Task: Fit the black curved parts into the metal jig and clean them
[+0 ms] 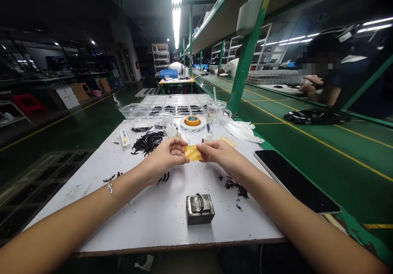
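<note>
Both my hands hold a small yellow strip (193,152) above the white table (153,220). My left hand (167,154) pinches its left end and my right hand (218,153) pinches its right end. A pile of small black parts (147,141) lies just beyond my left hand. More black bits (236,186) lie scattered under my right forearm. A small grey metal block (199,209) sits on the table near the front edge, between my forearms.
A tape roll (192,121), a clear cup (216,112), a small white tube (125,139), a clear bag (134,111) and trays of black parts (176,104) stand at the back. A dark tablet (294,180) lies right. Another person (325,77) sits at the green bench (322,143).
</note>
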Tool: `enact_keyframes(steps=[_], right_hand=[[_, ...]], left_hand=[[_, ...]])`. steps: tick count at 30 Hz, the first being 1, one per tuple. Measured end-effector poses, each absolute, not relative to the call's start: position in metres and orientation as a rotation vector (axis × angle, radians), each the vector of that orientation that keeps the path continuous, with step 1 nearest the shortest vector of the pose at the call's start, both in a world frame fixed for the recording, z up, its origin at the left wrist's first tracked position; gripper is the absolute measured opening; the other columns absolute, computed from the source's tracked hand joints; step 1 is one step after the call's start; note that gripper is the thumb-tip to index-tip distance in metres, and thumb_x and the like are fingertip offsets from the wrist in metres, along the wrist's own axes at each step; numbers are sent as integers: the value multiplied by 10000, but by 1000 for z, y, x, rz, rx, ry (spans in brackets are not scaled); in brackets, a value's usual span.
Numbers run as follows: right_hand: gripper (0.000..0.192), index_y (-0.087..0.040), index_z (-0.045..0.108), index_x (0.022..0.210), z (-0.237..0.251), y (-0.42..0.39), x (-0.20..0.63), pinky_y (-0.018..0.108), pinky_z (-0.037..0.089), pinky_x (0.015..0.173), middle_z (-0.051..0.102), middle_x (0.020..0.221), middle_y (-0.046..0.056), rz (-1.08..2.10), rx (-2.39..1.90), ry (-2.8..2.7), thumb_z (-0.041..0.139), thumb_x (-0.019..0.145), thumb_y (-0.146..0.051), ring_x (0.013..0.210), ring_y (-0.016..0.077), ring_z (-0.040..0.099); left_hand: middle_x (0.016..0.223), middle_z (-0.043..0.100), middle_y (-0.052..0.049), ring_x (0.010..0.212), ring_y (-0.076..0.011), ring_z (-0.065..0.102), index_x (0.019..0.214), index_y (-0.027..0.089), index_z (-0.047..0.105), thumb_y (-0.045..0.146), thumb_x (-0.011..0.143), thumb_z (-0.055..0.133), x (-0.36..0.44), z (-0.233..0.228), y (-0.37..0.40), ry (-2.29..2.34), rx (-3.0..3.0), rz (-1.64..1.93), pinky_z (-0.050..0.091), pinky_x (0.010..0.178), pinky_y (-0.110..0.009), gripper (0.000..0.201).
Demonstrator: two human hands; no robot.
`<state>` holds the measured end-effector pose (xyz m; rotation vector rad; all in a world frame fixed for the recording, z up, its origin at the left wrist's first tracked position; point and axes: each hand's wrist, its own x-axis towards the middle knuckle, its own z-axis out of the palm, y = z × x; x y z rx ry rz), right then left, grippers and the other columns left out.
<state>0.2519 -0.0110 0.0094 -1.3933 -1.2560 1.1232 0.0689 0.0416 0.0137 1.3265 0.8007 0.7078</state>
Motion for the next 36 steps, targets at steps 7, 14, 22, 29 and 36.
enact_keyframes(steps=[7,14,22,29,36], right_hand=[[405,-178,643,648,-9,-8,252,321,512,778,647,702,31,1093,-1404,-1247,642,806,-550,708,163,622],[536,-179,697,846,-12,-16,258,400,512,843,705,806,86,812,-1506,-1361,451,921,-649,791,220,665],[197,-209,740,931,0,-24,259,326,533,807,767,949,48,850,-1382,-1644,700,833,-375,869,193,699],[159,-214,737,915,-1,-23,259,314,558,804,774,943,38,1084,-1327,-1448,735,802,-326,884,189,725],[280,-206,693,1023,-1,-23,256,318,586,815,742,1008,55,1003,-1271,-1422,768,759,-258,868,170,716]], left_hand=[[871,633,-21,757,-87,613,979,103,594,86,765,738,69,4,47,821,1309,670,512,758,-245,259],[881,592,20,813,-92,545,1060,158,600,19,693,740,62,9,43,729,1486,697,460,720,-206,416],[955,584,3,760,-93,515,1143,170,557,98,762,675,57,9,41,643,1750,628,483,723,-247,406],[987,675,-36,809,-123,623,1084,160,644,163,771,731,57,8,43,726,1735,716,523,734,-245,325],[889,765,-36,843,-157,714,926,159,736,200,794,758,57,10,44,804,1564,719,557,773,-254,139]])
